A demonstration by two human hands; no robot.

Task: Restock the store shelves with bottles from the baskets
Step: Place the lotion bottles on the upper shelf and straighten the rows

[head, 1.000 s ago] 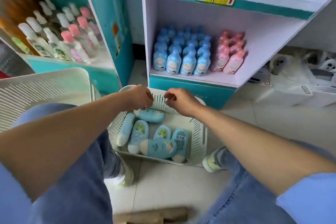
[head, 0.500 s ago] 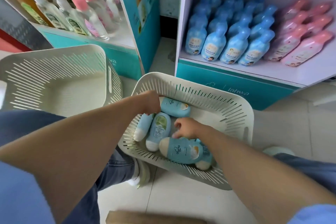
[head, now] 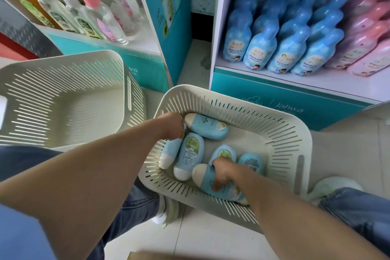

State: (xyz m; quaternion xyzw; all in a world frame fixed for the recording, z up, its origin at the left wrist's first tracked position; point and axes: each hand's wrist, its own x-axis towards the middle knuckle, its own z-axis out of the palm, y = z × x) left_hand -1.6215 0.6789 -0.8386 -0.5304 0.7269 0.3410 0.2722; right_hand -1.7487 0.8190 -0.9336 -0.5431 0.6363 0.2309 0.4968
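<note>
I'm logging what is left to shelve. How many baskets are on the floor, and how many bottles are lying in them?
Baskets: 2, the left basket and the right basket
Light blue bottles: 6, all in the right basket, one gripped by the right hand
Total: 8

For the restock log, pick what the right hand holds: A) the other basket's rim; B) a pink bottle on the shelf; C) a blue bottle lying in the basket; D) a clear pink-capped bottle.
C: the right hand curls round a blue bottle lying in the basket, near its front wall.
</note>
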